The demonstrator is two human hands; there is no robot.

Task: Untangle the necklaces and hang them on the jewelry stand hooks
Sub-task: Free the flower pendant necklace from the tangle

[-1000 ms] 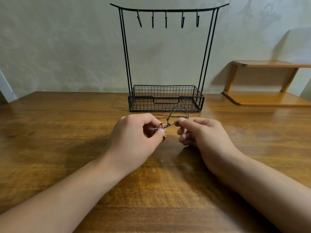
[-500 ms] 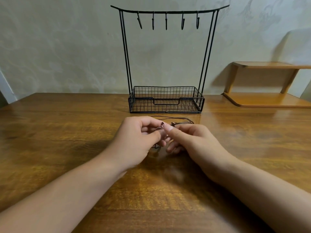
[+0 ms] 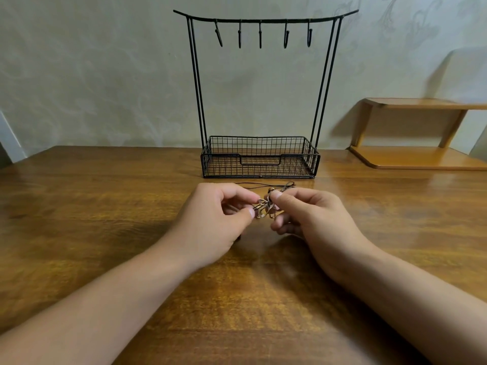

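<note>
On a wooden table (image 3: 105,206) set against a pale patterned wall (image 3: 105,75), a person works with both hands just in front of a black wire stand (image 3: 259,101). At the far right, a two-tier wooden shelf (image 3: 421,159) rests against the wall. The stand rises from a mesh basket (image 3: 259,164) at its base to a curved top bar carrying five hooks (image 3: 260,35), all of them bare. Both forearms reach in from the bottom corners and meet near the table's middle. The left hand (image 3: 210,219) pinches a knot of necklaces (image 3: 264,209) between thumb and forefinger, its other fingers curled beneath. The right hand (image 3: 311,217) grips the same knot from the opposite side, thumb on top and fingers folded under. The tangled necklaces sit between the two sets of fingertips, held just above the table, with coppery loops and clasps bunched together; how many strands are caught up cannot be made out. A thin dark cord (image 3: 253,185) trails from the knot across the table toward the basket, stopping short of it.
</note>
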